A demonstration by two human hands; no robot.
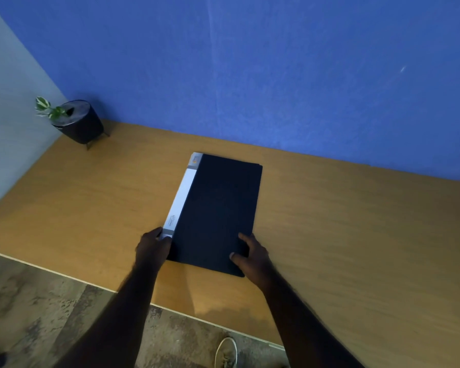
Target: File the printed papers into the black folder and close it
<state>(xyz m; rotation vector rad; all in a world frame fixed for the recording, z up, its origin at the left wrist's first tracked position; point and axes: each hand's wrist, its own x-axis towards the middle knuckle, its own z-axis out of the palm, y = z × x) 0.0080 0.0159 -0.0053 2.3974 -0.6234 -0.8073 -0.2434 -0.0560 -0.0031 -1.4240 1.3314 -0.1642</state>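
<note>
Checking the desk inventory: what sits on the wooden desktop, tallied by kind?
Closed black folder with a white spine: 1
Round black planter on thin legs with a green-and-white plant: 1
Total: 2

black folder (223, 208): matt | table (343, 221): smooth wood | wall (276, 75): matt

office, wood desk (356, 221), binder (223, 208), plant (48, 108)
</note>
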